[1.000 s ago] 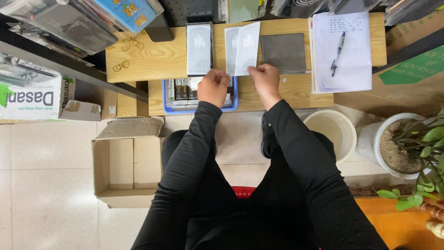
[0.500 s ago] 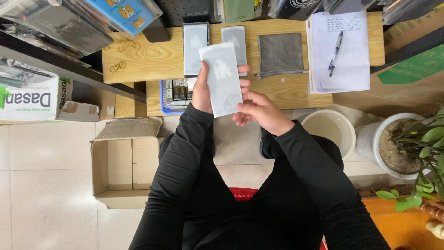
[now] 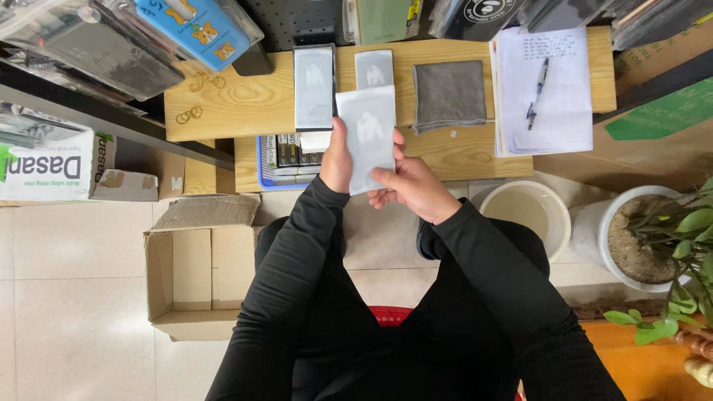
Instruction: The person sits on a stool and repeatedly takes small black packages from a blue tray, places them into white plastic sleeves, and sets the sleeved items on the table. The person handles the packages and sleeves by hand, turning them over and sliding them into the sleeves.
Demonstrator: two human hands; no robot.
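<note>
We see a wooden counter (image 3: pixel 223 111). Left of its grey cloth (image 3: pixel 448 94) lie two flat packets (image 3: pixel 314 87); right, a notepad (image 3: pixel 546 93) bearing a pen (image 3: pixel 538 91).

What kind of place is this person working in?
Probably a small phone-accessory shop or packing bench: packaged cases hang on a pegboard, flat white packets lie on the wooden desk, and an open cardboard box sits on the floor.

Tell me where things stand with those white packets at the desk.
Looks done: two flat packets lie side by side on the wooden desk, beside a grey cloth. In hand: the left hand and right hand hold a third white packet up above the desk edge. Left: apparently more stock stands in the blue tray below.
</note>
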